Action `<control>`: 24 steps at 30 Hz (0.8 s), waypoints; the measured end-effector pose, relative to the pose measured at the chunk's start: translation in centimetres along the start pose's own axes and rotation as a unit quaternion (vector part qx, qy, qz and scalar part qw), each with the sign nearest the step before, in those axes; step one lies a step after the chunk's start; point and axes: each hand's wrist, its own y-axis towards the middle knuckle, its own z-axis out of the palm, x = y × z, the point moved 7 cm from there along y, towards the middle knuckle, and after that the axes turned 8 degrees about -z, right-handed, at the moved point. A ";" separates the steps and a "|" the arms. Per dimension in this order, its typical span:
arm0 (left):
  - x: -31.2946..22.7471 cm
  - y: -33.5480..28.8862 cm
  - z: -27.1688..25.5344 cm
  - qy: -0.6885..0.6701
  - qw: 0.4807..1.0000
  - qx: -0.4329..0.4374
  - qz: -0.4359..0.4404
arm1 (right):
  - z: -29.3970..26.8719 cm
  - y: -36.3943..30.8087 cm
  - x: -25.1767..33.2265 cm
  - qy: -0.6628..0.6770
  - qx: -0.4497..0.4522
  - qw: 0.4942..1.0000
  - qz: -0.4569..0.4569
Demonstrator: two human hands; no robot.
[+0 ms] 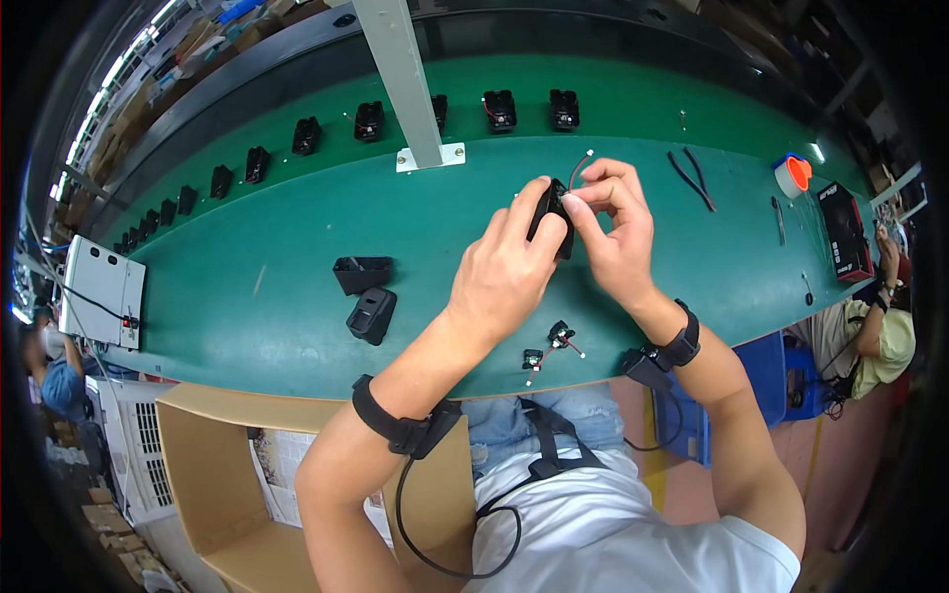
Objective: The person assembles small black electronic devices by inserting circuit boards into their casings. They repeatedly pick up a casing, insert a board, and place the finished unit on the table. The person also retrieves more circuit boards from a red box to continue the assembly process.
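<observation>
White shirt below, black housing up in both hands

The white shirt [593, 519] fills the lower edge, with bare forearms reaching forward, each banded by a black strap. Over the green bench [247, 336], the left hand [501, 259] wraps the black housing [562, 239], fingers closed around it. The right hand [620, 219] meets its upper end, thumb and index finger narrowed together; whether they pinch a part, I cannot tell. A thin red-and-black cable [574, 172] rises there, tipped with a white connector.

Two small circuit boards [560, 333] with leads lie nearer the bench's front edge. Two black shells [372, 314] sit to the left, touching or nearly so. Pliers [704, 194] lie to the right; black units [499, 111] line the far side.
</observation>
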 end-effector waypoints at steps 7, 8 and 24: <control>-0.4 0.1 0.1 0.000 1.000 -0.014 0.003 | -0.4 0.4 0.9 0.003 0.008 0.999 -0.049; -0.4 0.1 0.2 0.000 1.000 -0.009 0.004 | -0.4 0.2 0.6 0.025 0.003 0.999 -0.040; -1.4 0.2 0.7 0.078 0.994 -0.029 0.068 | -0.9 0.9 1.5 -0.070 0.044 0.995 -0.062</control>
